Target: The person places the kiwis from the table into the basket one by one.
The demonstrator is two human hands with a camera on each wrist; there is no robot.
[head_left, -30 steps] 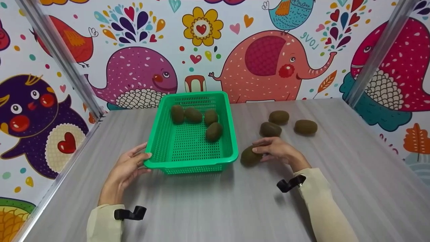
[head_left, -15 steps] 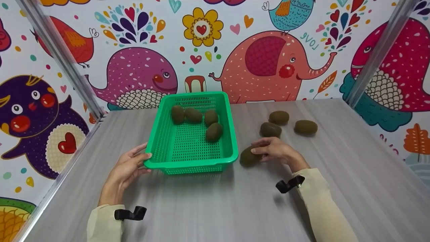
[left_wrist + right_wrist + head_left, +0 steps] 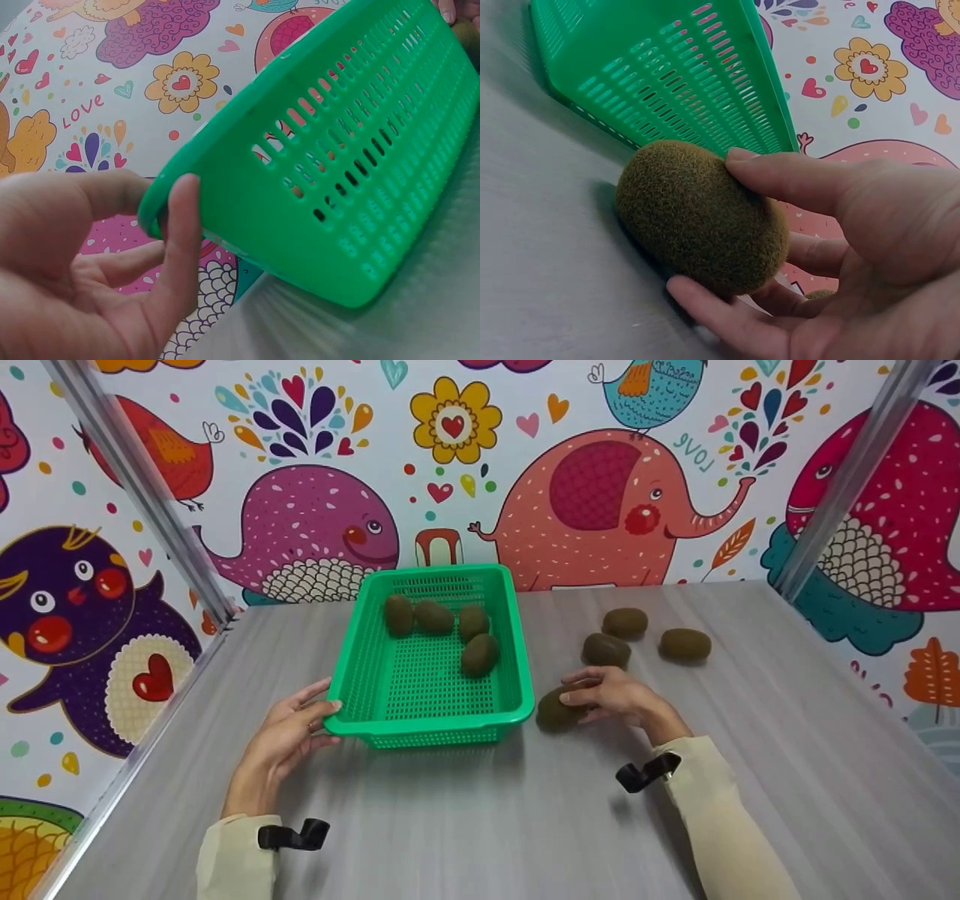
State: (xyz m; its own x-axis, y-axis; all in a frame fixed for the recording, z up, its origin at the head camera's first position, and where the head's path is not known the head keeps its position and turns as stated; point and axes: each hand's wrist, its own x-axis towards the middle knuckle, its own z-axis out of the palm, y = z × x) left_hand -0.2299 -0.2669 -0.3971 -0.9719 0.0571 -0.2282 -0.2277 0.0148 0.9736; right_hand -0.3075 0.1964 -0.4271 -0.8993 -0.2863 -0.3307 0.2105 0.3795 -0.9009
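Note:
A green plastic basket (image 3: 431, 725) stands on the table, with several brown kiwis inside, one of them a kiwi (image 3: 480, 655) near its right wall. At the basket's near left corner my left hand (image 3: 281, 739) pinches the rim between thumb and fingers; the left wrist view shows the thumb (image 3: 182, 247) against the outer wall. To the right of the basket, my right hand (image 3: 622, 699) grips a fuzzy kiwi (image 3: 697, 217), thumb on its upper side and fingers beneath and behind it. That kiwi is close over the tabletop, beside the basket's right wall.
Beyond my right hand lie three loose kiwis: one kiwi (image 3: 606, 650) nearest, another kiwi (image 3: 625, 623) behind it, and a third kiwi (image 3: 685, 646) to the right. A wall (image 3: 465, 472) printed with cartoon animals closes off the grey table (image 3: 450, 825) at the back.
Both hands keep their grips, and the basket and kiwis stay where they were. Only a very slight shift of the whole head view shows.

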